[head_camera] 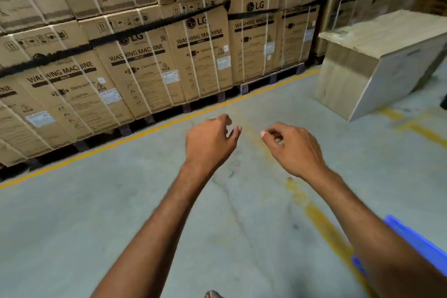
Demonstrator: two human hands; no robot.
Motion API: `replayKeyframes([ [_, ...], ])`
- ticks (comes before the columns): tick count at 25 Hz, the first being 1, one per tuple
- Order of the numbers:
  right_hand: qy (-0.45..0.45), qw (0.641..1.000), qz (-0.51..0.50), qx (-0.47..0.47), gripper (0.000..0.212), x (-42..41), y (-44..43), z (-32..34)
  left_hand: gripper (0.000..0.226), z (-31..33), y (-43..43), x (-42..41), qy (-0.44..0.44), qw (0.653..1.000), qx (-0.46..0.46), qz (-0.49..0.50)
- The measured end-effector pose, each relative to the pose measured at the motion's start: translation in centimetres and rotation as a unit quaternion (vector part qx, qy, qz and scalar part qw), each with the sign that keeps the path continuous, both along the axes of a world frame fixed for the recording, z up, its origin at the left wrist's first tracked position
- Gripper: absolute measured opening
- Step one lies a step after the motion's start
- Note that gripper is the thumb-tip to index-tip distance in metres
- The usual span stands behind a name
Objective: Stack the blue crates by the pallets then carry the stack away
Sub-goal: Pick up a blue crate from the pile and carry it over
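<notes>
The left grip (210, 143) and right grip (294, 150) hover over the concrete floor (96, 225), fingers loosely curled, holding nothing. A blue crate (411, 237) sits at the lower right edge, partly behind the right forearm, well apart from the pallets (273, 78) under the washing-machine cartons (135, 63).

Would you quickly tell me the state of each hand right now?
Left hand: open, fingers loosely curled, holding nothing.
Right hand: open, fingers loosely curled, holding nothing.
</notes>
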State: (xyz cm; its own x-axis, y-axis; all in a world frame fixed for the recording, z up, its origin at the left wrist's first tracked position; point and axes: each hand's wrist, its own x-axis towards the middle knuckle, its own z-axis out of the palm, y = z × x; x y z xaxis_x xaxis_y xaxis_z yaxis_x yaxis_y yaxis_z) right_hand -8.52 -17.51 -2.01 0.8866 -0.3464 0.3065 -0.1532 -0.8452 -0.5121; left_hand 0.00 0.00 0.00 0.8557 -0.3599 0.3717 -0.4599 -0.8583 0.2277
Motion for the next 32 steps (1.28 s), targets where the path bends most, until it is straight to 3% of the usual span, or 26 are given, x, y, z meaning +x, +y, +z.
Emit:
replayKeyframes([
  [7, 0.018, 0.986, -0.146, 0.073, 0.017, -14.3, -6.4, -3.6, 0.039, -2.6, -10.6, -10.3, 0.022, 0.976, 0.032, -0.215],
  [15, 0.019, 0.920, -0.370, 0.127, 0.017, -29.6, -6.8, -5.9, 0.042, -6.7, -17.1, -20.6, 0.060, 0.899, 0.040, -0.431],
  [24, 0.008, 0.832, -0.535, 0.144, 0.017, -47.7, -7.4, -10.3, 0.033, -10.7, -24.5, -34.0, 0.201, 0.815, 0.074, -0.538],
  [32, -0.022, 0.778, -0.594, 0.205, 0.014, -61.8, -13.6, -14.2, 0.024, -13.6, -33.0, -48.4, 0.271, 0.761, 0.121, -0.578],
])
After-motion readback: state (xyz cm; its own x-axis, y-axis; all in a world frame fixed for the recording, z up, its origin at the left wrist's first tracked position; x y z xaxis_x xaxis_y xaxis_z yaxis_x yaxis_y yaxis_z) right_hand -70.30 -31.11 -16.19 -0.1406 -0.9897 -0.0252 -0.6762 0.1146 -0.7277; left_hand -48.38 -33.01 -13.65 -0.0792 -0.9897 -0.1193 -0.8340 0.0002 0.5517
